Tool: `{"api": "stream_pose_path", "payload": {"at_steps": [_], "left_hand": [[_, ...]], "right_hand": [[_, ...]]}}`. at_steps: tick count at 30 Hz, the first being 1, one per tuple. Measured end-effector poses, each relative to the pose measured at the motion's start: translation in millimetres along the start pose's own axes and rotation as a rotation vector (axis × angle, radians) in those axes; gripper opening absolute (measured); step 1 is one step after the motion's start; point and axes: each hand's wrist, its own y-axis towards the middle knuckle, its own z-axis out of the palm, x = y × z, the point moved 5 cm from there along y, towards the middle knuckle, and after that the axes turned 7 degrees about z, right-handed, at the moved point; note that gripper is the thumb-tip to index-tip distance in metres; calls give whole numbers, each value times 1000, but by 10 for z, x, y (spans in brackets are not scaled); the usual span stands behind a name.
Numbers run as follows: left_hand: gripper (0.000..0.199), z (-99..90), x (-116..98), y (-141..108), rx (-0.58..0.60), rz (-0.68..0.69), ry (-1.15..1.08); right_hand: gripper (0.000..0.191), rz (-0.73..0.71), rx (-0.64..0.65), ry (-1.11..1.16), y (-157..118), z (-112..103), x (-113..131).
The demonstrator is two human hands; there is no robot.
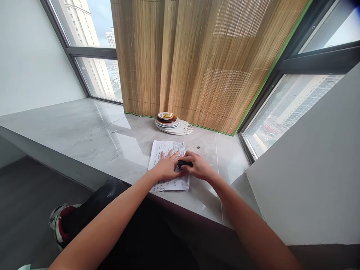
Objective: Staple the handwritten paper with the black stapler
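A sheaf of white paper (157, 152) covered in handwriting and printed text lies on the stone ledge, its edges worn. My left hand (168, 166) rests flat on it with fingers spread, pressing on the sheets. Over the right part of the paper, my right hand (198, 165) is closed around a small black stapler-like tool (185, 164). Its far end reaches the side of my left hand, and my fingers hide part of it, so its exact kind is unclear. Two tiny dark pieces (198, 147) lie on the ledge beyond my right hand.
Behind the paper stands a stack of plates (180, 129) with a small yellow item on top. A bamboo blind (182, 60) hangs behind it, between windows. The grey ledge (84, 131) ends at a front edge by my legs; a white wall (309, 180) rises at right.
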Motion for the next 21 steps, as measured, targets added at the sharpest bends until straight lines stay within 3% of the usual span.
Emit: {"api": "stream_pose_path", "payload": {"at_steps": [21], "left_hand": [[94,-2,-7,4,8,-17,-25]], "right_hand": [[28,74,32,-61,1,29,57]]}}
